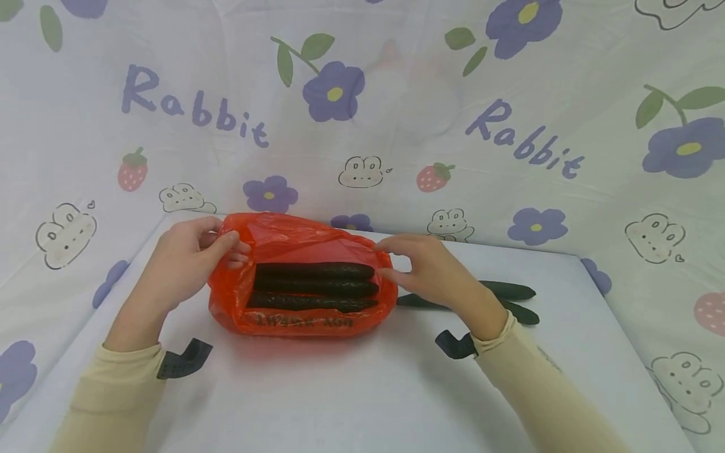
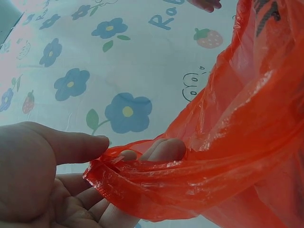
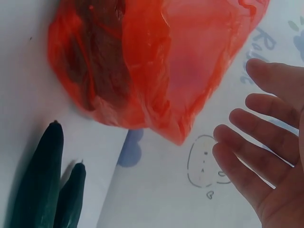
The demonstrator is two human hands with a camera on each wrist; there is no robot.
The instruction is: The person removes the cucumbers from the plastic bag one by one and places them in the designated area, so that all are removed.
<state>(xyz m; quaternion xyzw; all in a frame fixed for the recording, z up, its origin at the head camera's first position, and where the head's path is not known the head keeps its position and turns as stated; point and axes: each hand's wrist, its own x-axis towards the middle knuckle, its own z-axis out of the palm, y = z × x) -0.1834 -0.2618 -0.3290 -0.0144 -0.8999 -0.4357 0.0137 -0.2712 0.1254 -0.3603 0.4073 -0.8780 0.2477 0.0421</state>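
A red plastic bag (image 1: 229, 314) lies on the table with its mouth facing me. Inside it, three dark green cucumbers (image 1: 314, 287) lie stacked lengthwise. My left hand (image 1: 181, 261) pinches the bag's rim at the left; the left wrist view has the thumb on top of the gathered red film (image 2: 142, 185) and fingers beneath. At the bag's right edge is my right hand (image 1: 433, 270), its fingers spread and relaxed. In the right wrist view that hand (image 3: 270, 137) holds nothing and a gap separates it from the bag (image 3: 147, 71).
Two more cucumbers (image 1: 506, 290) lie on the white table (image 1: 317, 402) to the right, partly hidden behind my right forearm. A printed cloth (image 1: 362, 132) with flowers and rabbits hangs behind the table. Dark straps (image 1: 187, 360) sit at both wrists.
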